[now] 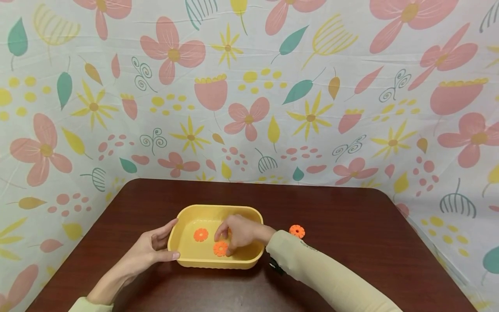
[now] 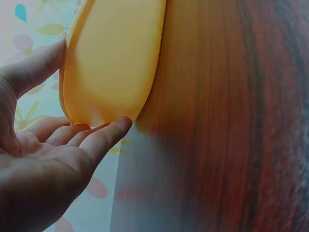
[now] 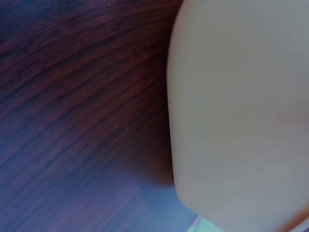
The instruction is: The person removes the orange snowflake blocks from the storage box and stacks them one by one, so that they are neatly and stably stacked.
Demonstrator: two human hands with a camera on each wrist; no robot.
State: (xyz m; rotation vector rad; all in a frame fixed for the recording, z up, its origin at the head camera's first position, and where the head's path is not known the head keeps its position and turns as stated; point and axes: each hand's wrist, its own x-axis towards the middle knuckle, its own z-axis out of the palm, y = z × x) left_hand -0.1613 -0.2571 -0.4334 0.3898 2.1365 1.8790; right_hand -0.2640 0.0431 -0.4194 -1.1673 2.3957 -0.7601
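A yellow plastic basin (image 1: 187,263) rests on the table. At its left end my left hand (image 1: 150,249) grips the rim, thumb at the near corner and fingers at the far one; the left wrist view shows this hand (image 2: 58,150) against the basin's end (image 2: 111,72). Inside the basin, my right hand (image 1: 239,232) has its thumb and a curled finger at opposite sides of an orange flower-shaped disc (image 1: 220,248). Another orange disc (image 1: 200,235) lies flat on the basin floor, to the left. The right wrist view does not show the right hand's fingers.
A third orange disc (image 1: 297,231) lies on the dark wooden table (image 1: 331,208), right of the basin and beside my right sleeve (image 1: 312,255). A flower-patterned cloth (image 1: 249,164) hangs behind the table. A large pale, blurred surface (image 3: 236,111) fills the right wrist view's right side.
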